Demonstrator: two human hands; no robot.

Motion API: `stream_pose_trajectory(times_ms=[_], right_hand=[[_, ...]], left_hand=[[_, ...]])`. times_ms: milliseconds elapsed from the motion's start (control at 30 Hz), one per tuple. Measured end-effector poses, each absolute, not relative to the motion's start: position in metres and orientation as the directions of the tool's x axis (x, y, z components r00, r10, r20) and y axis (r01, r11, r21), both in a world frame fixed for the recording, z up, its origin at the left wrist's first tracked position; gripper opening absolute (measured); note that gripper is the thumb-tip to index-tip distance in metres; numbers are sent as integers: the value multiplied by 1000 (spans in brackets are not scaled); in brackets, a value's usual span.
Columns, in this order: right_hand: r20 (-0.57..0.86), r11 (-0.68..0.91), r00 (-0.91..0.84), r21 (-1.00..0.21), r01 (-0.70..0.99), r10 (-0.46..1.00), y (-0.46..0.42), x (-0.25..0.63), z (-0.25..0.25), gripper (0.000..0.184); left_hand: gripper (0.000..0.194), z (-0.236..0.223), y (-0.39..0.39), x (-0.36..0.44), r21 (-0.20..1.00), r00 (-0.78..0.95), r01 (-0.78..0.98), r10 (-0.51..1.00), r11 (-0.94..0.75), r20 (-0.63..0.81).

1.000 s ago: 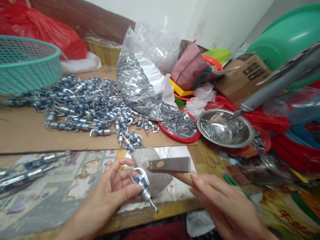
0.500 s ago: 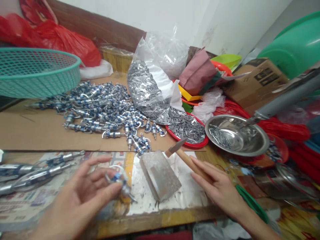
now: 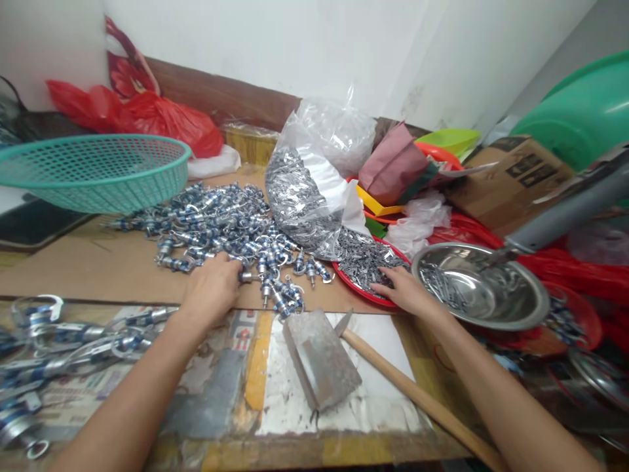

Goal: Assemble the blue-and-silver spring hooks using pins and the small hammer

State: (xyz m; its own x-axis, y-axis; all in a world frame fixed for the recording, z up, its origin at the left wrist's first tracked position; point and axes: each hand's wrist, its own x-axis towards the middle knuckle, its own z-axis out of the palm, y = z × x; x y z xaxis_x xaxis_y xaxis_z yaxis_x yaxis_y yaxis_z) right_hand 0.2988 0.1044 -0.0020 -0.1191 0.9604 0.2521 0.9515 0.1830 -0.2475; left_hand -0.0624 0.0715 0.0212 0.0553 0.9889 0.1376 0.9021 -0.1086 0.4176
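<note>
Nearest me, at the edge of my counter (image 3: pixel 280 452), the wooden handle of the hammer (image 3: pixel 417 396) slants toward me, its head lying just beside the metal block (image 3: pixel 322 360). The block sits on a white sheet (image 3: pixel 388 393) that is smudged with dark marks. To the left, larger-looking blue-and-silver fittings (image 3: pixel 83 334) with curved arms and rings lie over printed paper (image 3: pixel 73 400). A little farther off, my left hand (image 3: pixel 213 285) is at the near side of the heap of blue-and-silver pieces (image 3: pixel 221 216), back up; its fingertips are hidden, so I can't tell whether it has hold of one. My right hand (image 3: pixel 405 288) reaches over the rim of the red plate (image 3: pixel 351 285), thumb and fingers a bit apart at the small grey metal bits (image 3: pixel 361 262). Just right of that plate is the steel bowl (image 3: pixel 540 301), with slim metal pins (image 3: pixel 445 285) inside. The heap spreads over flat cardboard (image 3: pixel 98 262). Beyond the plate leans the clear bag (image 3: pixel 302 203), packed with more grey bits, and at the left the green mesh basket (image 3: pixel 98 177) stands over the heap's far end. Farthest back are a red plastic bag (image 3: pixel 167 124), a cardboard box (image 3: pixel 501 183) and a big green basin (image 3: pixel 580 118).
</note>
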Motion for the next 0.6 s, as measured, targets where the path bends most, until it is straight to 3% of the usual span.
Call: stream_pose_trajectory(times_ms=[133,233,500,600], right_hand=[[245,195,-133,-248,949,960,115,290,-12,23],[263,195,-126,-255,947,956,112,282,-10,20],[308,123,-21,-314,941,951,118,287,7,22],[300,99,17,-366,925,954,117,290,10,22]], left_hand=[[20,13,77,-69,272,81,956,990,-110,116],[12,14,73,-69,263,99,955,985,-134,141],[35,41,74,-48,514,8,843,959,-158,282],[29,48,55,-29,608,71,754,952,-247,299]])
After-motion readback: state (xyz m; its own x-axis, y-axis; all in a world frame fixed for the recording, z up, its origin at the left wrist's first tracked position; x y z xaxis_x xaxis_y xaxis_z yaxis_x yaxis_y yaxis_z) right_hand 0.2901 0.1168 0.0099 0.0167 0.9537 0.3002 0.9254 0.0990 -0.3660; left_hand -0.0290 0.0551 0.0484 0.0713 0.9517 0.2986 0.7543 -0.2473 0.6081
